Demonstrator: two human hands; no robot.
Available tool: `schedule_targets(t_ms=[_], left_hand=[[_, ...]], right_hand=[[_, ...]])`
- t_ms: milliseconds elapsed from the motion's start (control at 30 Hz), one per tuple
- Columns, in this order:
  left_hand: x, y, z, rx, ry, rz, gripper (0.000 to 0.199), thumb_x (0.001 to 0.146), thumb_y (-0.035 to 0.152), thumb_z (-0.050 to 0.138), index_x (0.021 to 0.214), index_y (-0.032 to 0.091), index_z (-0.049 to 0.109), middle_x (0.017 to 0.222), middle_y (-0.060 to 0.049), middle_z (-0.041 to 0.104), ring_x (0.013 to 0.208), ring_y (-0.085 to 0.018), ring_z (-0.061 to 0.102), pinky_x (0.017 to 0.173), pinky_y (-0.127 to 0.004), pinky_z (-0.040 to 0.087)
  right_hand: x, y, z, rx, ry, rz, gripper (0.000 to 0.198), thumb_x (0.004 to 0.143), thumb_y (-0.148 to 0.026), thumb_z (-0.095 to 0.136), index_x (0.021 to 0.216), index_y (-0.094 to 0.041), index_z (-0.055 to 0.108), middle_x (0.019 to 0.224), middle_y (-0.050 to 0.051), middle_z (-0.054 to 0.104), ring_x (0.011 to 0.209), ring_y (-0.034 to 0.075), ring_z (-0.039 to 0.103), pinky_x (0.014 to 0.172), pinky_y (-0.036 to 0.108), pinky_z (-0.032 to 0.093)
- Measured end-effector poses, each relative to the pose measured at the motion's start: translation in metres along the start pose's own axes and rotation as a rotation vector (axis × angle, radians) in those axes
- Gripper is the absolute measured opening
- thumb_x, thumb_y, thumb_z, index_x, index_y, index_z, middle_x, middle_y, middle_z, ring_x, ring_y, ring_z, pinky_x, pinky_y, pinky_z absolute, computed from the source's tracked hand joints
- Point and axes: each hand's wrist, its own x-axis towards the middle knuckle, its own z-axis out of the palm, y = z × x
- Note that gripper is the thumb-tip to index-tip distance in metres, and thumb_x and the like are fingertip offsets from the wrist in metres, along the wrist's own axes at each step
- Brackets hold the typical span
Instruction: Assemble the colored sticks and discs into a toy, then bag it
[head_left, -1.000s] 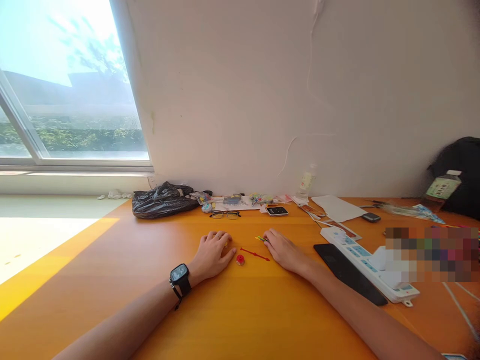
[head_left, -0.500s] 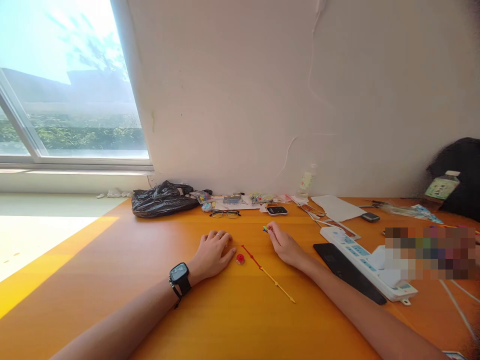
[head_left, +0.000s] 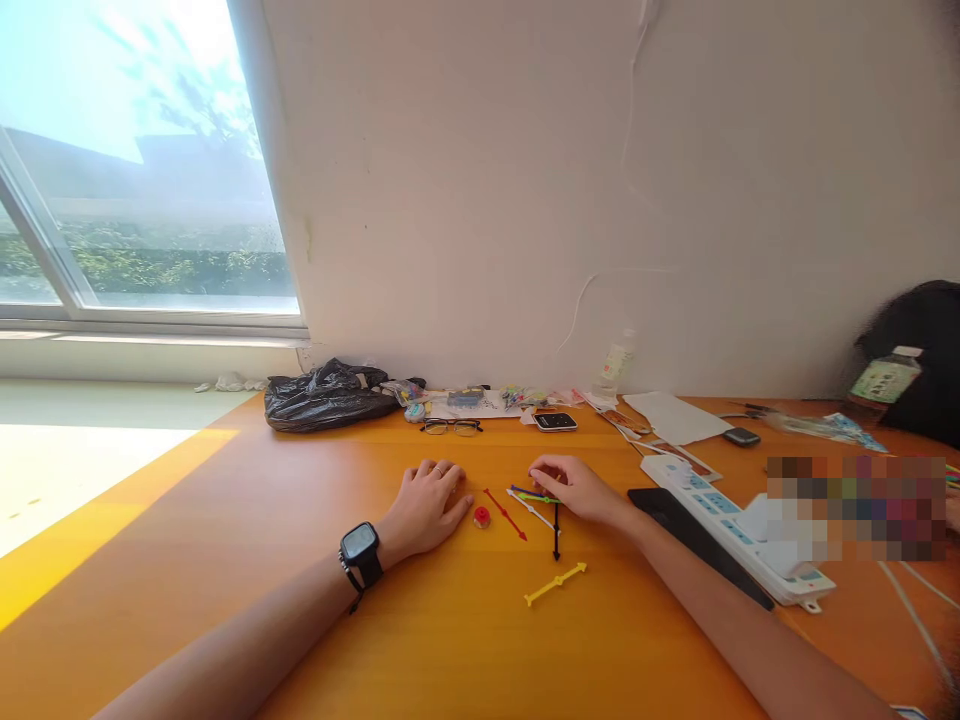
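Observation:
My left hand (head_left: 429,505) lies open on the table, fingers spread, with nothing in it. Just right of its thumb sits a small round red piece (head_left: 481,517). Above the scattered arrow-shaped plastic spinners hovers my right hand (head_left: 576,487), its fingers curved and apart. Under or beside its fingers lie a blue spinner (head_left: 523,490), a green spinner (head_left: 538,497), a white spinner (head_left: 531,508) and a black spinner (head_left: 556,530), partly overlapping. The palm hides some of their ends. A red spinner (head_left: 506,515) rests between the hands, and a yellow spinner (head_left: 556,583) lies nearer to me.
Along the wall are a black plastic bag (head_left: 330,397), eyeglasses (head_left: 451,427), a white-edged device (head_left: 556,422) and a clear bottle (head_left: 615,365). At right lie a dark phone-like slab (head_left: 694,545) and a white power strip (head_left: 720,510) with plugs and cables.
The spinners pinched in my right hand have dropped and spread on the table. The yellow one has turned and parted from the red one. My left hand has stayed still.

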Motion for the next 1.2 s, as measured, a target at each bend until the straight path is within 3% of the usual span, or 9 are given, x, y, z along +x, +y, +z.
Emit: schedule_targets(t_ms=[200,300,367,433,567,700,867,1000,1200], left_hand=[[0.000,0.001,-0.001,0.004,-0.013,-0.003,0.024,0.104,0.047,0.050,0.107,0.025,0.060,0.122,-0.008,0.065,0.111,-0.028,0.056,0.090,-0.040,0.040],[0.000,0.001,0.000,0.008,-0.008,-0.001,0.024,0.104,0.046,0.050,0.108,0.025,0.060,0.123,-0.008,0.065,0.111,-0.028,0.056,0.090,-0.040,0.040],[0.000,0.000,0.000,0.009,-0.004,0.005,0.024,0.104,0.046,0.049,0.108,0.025,0.060,0.123,-0.008,0.065,0.110,-0.028,0.056,0.090,-0.040,0.041],[0.000,0.000,0.001,0.012,-0.002,0.008,0.025,0.104,0.047,0.049,0.107,0.025,0.060,0.122,-0.008,0.065,0.109,-0.028,0.056,0.090,-0.040,0.041],[0.000,0.000,0.000,0.011,-0.004,0.004,0.024,0.104,0.047,0.050,0.107,0.025,0.060,0.122,-0.008,0.065,0.110,-0.028,0.056,0.090,-0.040,0.041],[0.000,0.003,-0.003,0.006,-0.019,-0.005,0.024,0.104,0.046,0.048,0.108,0.025,0.060,0.122,-0.008,0.065,0.112,-0.028,0.056,0.091,-0.041,0.041],[0.000,0.004,-0.003,-0.012,-0.017,-0.020,0.024,0.104,0.046,0.049,0.108,0.026,0.061,0.120,-0.008,0.066,0.113,-0.029,0.057,0.092,-0.042,0.042],[0.000,0.005,-0.004,-0.034,-0.004,0.004,0.026,0.104,0.043,0.047,0.116,0.028,0.064,0.122,-0.009,0.067,0.116,-0.030,0.057,0.097,-0.044,0.043],[0.000,0.007,-0.006,-0.056,0.004,0.168,0.032,0.106,0.038,0.043,0.125,0.032,0.068,0.122,-0.008,0.070,0.124,-0.032,0.054,0.106,-0.048,0.039]], right_hand=[[-0.006,-0.008,-0.016,-0.032,-0.187,-0.007,0.046,0.083,-0.057,0.077,0.107,-0.017,0.075,0.092,0.005,0.068,0.078,0.019,0.060,0.071,0.030,0.048],[-0.013,-0.014,-0.028,-0.072,-0.394,-0.114,0.071,0.063,-0.057,0.093,0.124,-0.026,0.074,0.118,0.006,0.064,0.106,0.026,0.062,0.094,0.037,0.051],[-0.017,-0.016,-0.031,-0.106,-0.505,-0.154,0.093,0.052,-0.056,0.098,0.138,-0.033,0.067,0.140,0.007,0.053,0.134,0.033,0.050,0.115,0.044,0.040],[-0.020,-0.018,-0.026,-0.123,-0.543,-0.133,0.100,0.051,-0.054,0.099,0.143,-0.038,0.063,0.151,0.007,0.043,0.147,0.035,0.036,0.123,0.048,0.031],[-0.020,-0.020,-0.005,-0.078,-0.403,-0.088,0.061,0.072,-0.049,0.091,0.128,-0.034,0.071,0.145,0.006,0.045,0.143,0.031,0.043,0.122,0.046,0.032],[-0.015,-0.018,0.011,-0.027,-0.275,-0.107,0.020,0.090,-0.041,0.075,0.100,-0.024,0.073,0.121,0.005,0.058,0.112,0.023,0.061,0.103,0.037,0.047],[-0.008,-0.006,0.018,0.026,-0.115,-0.144,0.014,0.097,-0.033,0.063,0.100,-0.021,0.069,0.099,0.004,0.063,0.086,0.019,0.061,0.081,0.032,0.051],[-0.005,0.000,0.024,0.034,-0.020,-0.161,0.015,0.098,-0.028,0.060,0.107,-0.022,0.070,0.103,0.006,0.067,0.090,0.021,0.063,0.084,0.034,0.053],[-0.005,0.000,0.016,-0.060,0.075,-0.195,0.024,0.098,-0.035,0.063,0.117,-0.022,0.069,0.117,0.009,0.068,0.106,0.024,0.065,0.097,0.039,0.053]])
